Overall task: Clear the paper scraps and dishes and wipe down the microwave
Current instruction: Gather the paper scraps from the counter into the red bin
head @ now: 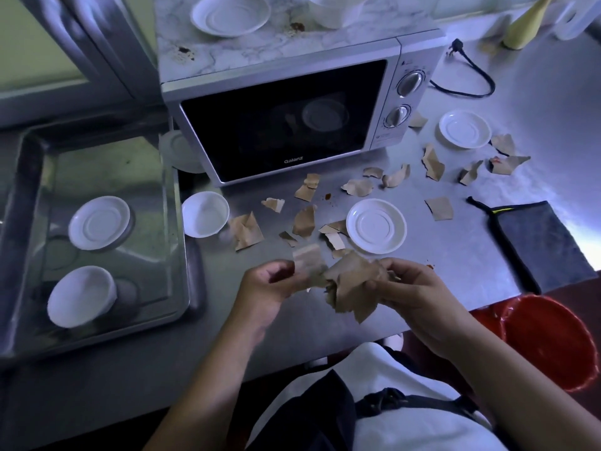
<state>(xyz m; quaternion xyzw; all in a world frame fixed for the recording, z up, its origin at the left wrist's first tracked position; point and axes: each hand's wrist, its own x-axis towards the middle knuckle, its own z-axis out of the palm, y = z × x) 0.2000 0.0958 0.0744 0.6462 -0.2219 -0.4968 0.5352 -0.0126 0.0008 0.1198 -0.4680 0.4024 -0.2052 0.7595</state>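
While left hand (268, 284) and right hand (413, 297) both pinch one light, crumply bunch of scraps (353, 286), loose ones at twelve o'clock likely need edge pinches.

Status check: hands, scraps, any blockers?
Left hand and right hand both grip a wad of scraps. Loose scraps litter the counter around saucers. Red bucket at right, nothing between.
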